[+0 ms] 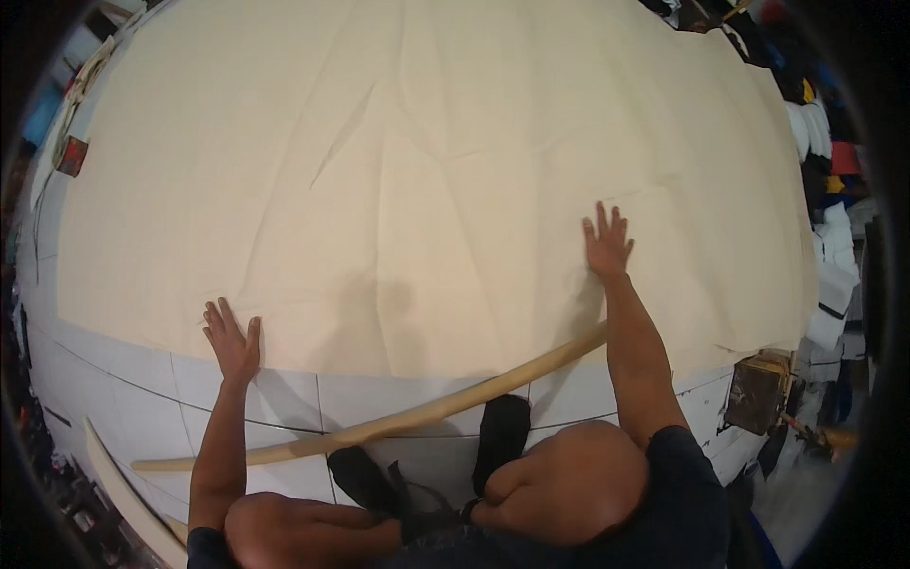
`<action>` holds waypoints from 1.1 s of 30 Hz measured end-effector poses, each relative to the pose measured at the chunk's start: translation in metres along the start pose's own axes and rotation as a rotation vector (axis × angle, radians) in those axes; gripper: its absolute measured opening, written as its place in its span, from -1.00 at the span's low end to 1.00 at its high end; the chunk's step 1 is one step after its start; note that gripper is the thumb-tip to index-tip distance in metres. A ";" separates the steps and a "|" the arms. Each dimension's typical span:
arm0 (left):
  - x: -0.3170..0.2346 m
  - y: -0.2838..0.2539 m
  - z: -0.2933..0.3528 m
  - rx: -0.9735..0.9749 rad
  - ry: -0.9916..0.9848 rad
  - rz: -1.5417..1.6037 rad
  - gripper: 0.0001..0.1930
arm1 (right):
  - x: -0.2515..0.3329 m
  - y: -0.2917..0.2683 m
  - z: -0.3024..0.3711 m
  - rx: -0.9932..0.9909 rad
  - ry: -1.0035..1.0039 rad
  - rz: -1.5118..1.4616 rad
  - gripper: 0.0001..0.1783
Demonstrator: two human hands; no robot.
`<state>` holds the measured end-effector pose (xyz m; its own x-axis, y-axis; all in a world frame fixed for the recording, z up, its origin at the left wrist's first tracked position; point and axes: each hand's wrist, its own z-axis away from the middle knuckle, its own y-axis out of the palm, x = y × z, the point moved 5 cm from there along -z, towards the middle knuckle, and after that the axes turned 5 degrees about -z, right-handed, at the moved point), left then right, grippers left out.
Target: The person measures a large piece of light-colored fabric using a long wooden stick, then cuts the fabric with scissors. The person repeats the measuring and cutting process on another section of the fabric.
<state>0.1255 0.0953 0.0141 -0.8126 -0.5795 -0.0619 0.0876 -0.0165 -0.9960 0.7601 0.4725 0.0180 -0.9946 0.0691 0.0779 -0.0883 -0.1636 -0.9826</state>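
Across the white tiled floor [142,365], a large cream sheet [493,190] is spread out flat, its surface marked by long creases and one sharp narrow fold left of the middle. Near the sheet's close edge, towards its left corner, the left hand [232,337] is laid palm down, opened out with the thumb held apart from the fingers, and nothing is gripped by it. Farther in on the right side, the right hand [608,247] is likewise pressed flat on the sheet, its fingers spread and nothing held. Between the arms a soft shadow is cast over the cream surface. Along the close edge a long, curved, pale strip [427,412] is laid slantwise, passed over by the left forearm; its right end is met by the right forearm, and whether it runs on beneath cannot be told. Just beside the strip, two dark-covered feet [502,436] are seen, with bent knees [597,479] nearer. Beyond the sheet's right corner a worn brown box [756,391] is set, and above it white bundles [834,256] are heaped. By the left edge a small dark red block [72,156] is placed
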 end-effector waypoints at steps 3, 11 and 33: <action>0.007 0.002 0.007 -0.035 0.008 -0.042 -0.15 | -0.015 0.010 0.003 0.005 0.078 -0.061 -0.24; -0.007 -0.004 0.007 -0.019 -0.016 -0.052 -0.15 | -0.051 0.006 -0.006 0.005 0.195 -0.022 -0.14; 0.175 -0.046 0.227 -0.311 -1.321 0.145 -0.25 | 0.152 -0.016 0.330 0.324 -1.408 -0.136 -0.49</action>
<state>0.1104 -0.1905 0.0633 0.3592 -0.9035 -0.2338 -0.1508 0.1910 -0.9699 0.5920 0.1612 0.1009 -0.1892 -0.8722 0.4510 -0.0026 -0.4589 -0.8885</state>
